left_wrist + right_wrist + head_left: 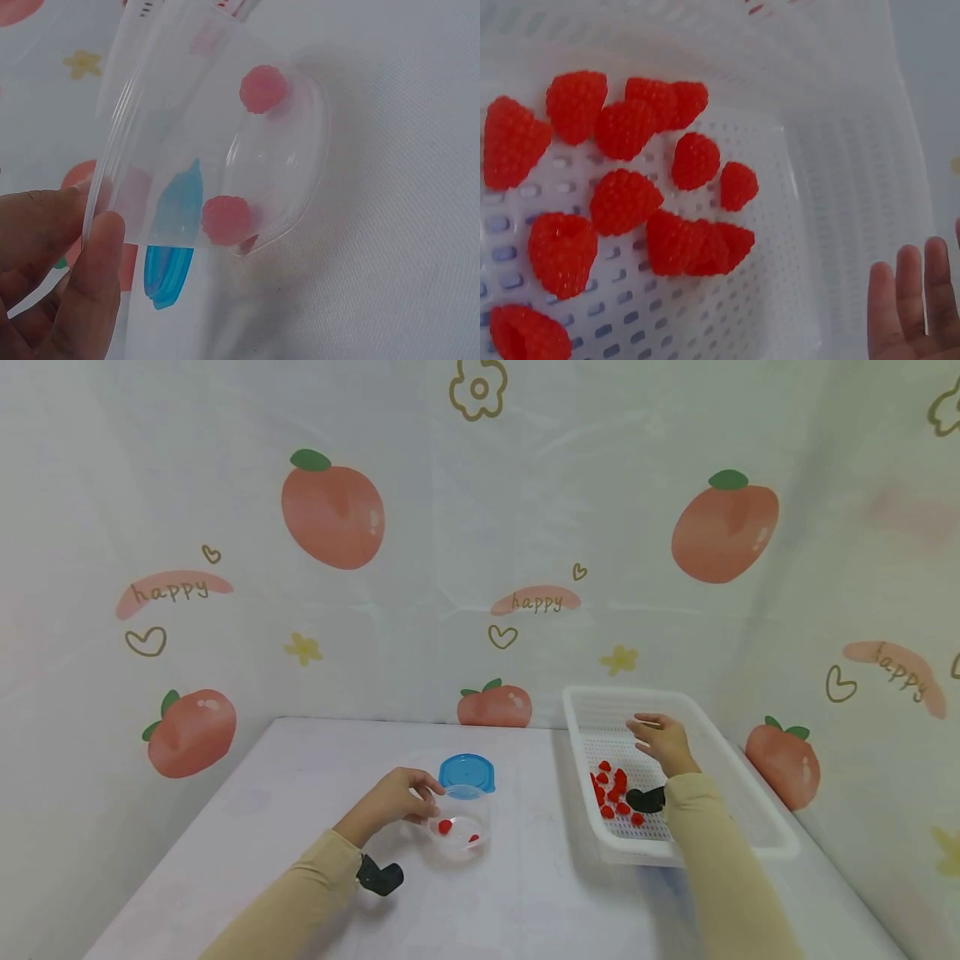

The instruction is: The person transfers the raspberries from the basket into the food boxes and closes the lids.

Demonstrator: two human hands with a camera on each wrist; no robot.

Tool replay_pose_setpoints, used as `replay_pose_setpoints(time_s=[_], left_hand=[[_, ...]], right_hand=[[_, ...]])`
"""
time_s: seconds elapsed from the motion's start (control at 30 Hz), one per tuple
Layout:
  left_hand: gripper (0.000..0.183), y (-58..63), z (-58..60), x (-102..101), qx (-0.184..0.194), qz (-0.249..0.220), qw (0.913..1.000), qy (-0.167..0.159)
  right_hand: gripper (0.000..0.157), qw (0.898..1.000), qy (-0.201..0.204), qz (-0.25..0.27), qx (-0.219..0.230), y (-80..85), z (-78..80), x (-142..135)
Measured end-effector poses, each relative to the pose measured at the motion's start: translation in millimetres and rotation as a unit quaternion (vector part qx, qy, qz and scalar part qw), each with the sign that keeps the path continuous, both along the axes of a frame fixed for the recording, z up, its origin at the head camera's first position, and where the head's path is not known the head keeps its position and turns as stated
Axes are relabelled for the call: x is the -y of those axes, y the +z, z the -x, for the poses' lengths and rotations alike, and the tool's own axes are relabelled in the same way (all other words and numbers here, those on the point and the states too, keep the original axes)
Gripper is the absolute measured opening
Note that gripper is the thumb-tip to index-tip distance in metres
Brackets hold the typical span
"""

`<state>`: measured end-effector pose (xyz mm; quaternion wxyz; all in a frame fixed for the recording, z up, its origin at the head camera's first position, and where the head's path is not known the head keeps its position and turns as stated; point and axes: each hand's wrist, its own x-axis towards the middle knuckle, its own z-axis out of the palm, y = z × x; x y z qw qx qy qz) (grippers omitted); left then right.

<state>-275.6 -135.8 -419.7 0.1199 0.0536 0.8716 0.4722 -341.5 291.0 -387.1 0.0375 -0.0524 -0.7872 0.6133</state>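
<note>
My left hand (408,795) pinches the rim of a clear plastic tub (277,172) between thumb and fingers. Two red raspberries (263,89) lie inside the tub, showing pink through its wall in the left wrist view. My right hand (664,743) hovers over the white perforated basket (588,735), fingers spread and holding nothing. Below it, several loose raspberries (626,201) lie on the basket's floor, gathered toward its left side in the head view. In the right wrist view the fingers (910,292) of that hand show at the lower right.
A blue lid (467,772) lies on the white table (525,893) just behind the tub. The basket's raised walls enclose the raspberries at the right of the table. A patterned cloth backdrop (420,643) hangs behind the table's far edge.
</note>
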Motion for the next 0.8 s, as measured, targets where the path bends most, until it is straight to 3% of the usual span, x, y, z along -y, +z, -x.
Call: replay_pose_setpoints(time_s=[0.17,0.37,0.8], left_hand=[[0.027,-0.6,1.0,-0.8,-0.001,0.002,1.0000,0.002],[0.026,-0.6,1.5,-0.6,-0.002,0.007,1.0000,0.000],[0.025,0.6,1.0,0.9,-0.001,0.004,1.0000,-0.004]], right_hand=[[0.060,0.996,0.052,-0.042,0.061,-10.9,0.3,-6.3],[0.057,0.983,0.096,-0.095,0.123,-17.4,2.6,-8.3],[0.045,0.952,0.112,-0.192,0.208,-24.8,6.7,-8.3]])
